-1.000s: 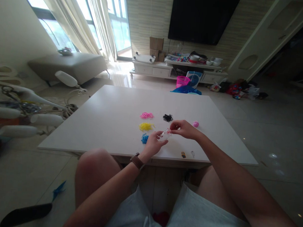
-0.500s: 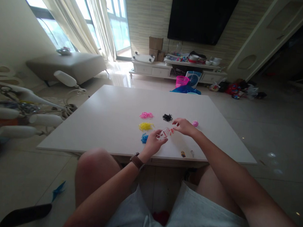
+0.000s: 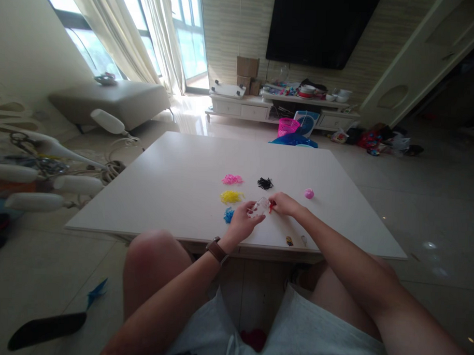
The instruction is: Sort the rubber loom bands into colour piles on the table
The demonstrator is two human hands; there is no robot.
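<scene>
My left hand (image 3: 243, 222) is closed around a small clear container (image 3: 261, 205), which lies tilted with one end toward the right. At that end my right hand (image 3: 286, 204) pinches a small bunch of red strands (image 3: 272, 205); the fingertips partly hide it. Close behind the left hand is a pile of blue strands (image 3: 228, 215), partly covered by the hand. Farther back lie a yellow pile (image 3: 231, 197), a pink pile (image 3: 232, 179) and a black pile (image 3: 265, 183) of similar small strands.
On the white table (image 3: 174, 180), a pink ball-like object (image 3: 309, 193) sits right of my right hand. A small yellow-and-dark figure (image 3: 289, 241) and a pale small piece (image 3: 303, 240) lie near the front edge. A pink basket (image 3: 288, 127) stands beyond the table.
The fingers of my right hand have moved down and closed on the red strands, which hung from the container's end before. My left hand still holds the container.
</scene>
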